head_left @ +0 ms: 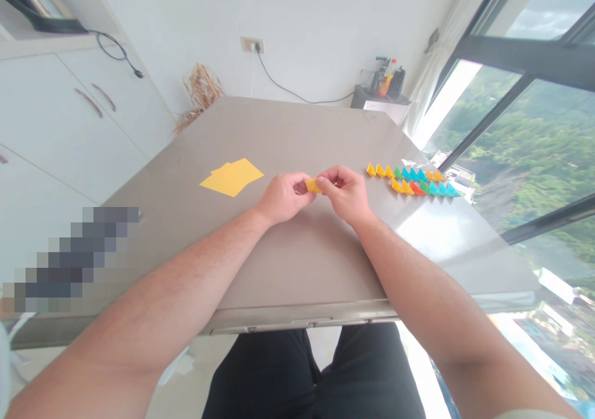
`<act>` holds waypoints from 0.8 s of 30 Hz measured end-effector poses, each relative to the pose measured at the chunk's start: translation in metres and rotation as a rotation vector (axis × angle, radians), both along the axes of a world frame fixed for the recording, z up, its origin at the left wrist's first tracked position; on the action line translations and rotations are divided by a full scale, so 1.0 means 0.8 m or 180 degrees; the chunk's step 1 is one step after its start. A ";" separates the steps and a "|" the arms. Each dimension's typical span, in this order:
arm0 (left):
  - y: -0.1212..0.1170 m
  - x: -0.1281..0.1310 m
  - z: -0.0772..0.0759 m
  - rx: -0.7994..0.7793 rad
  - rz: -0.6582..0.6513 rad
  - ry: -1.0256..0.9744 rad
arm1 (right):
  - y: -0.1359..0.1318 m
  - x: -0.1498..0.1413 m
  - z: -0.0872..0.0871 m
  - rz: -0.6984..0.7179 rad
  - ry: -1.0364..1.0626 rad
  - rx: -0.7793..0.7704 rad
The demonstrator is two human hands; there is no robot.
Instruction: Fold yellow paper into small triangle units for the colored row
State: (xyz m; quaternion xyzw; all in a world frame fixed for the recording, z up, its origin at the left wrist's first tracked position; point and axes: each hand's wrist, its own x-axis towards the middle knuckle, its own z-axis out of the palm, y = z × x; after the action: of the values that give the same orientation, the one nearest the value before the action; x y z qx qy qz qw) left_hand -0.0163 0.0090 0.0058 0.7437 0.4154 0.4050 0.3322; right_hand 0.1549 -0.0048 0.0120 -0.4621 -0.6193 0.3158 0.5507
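A small folded piece of yellow paper (313, 186) is held between both hands above the middle of the table. My left hand (287, 197) pinches its left end, and my right hand (346, 193) grips its right end with the thumb on top. Parts of the paper are hidden behind the fingers. To the left lie several flat yellow paper sheets (232, 178), overlapping one another. On the right stand two rows of small folded paper boats (406, 188) in yellow, green, blue, orange and red.
The grey table (297, 134) reaches toward a white wall with a socket and cable (283, 90). Bottles (385, 84) stand on a small dark cabinet (379, 100) beyond it. Dried stalks (202, 90) are at the far left corner. Windows (520, 127) line the right side.
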 end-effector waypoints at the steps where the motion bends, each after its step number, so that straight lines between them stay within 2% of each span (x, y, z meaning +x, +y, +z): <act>1: 0.000 0.000 0.000 -0.0006 -0.0015 0.0000 | 0.001 0.000 -0.001 -0.0007 0.0007 0.0013; 9: 0.002 0.000 -0.002 -0.0047 -0.0019 -0.0137 | 0.005 0.002 -0.005 0.0046 0.0055 0.0037; 16: 0.009 -0.002 0.004 -0.0265 0.0369 -0.1386 | 0.004 0.002 -0.006 0.0083 -0.0025 -0.0253; 19: 0.008 -0.002 0.005 -0.0211 0.0399 -0.1365 | 0.001 0.001 -0.006 0.0197 -0.0235 -0.0378; 24: 0.007 -0.003 0.005 -0.0176 0.0374 -0.1158 | 0.000 0.003 -0.006 0.0220 -0.0484 -0.0269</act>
State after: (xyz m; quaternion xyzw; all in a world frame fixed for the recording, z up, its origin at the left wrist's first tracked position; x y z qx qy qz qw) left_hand -0.0185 0.0143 0.0096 0.6233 0.4022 0.5398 0.3979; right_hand 0.1570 -0.0050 0.0070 -0.4860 -0.6610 0.3245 0.4708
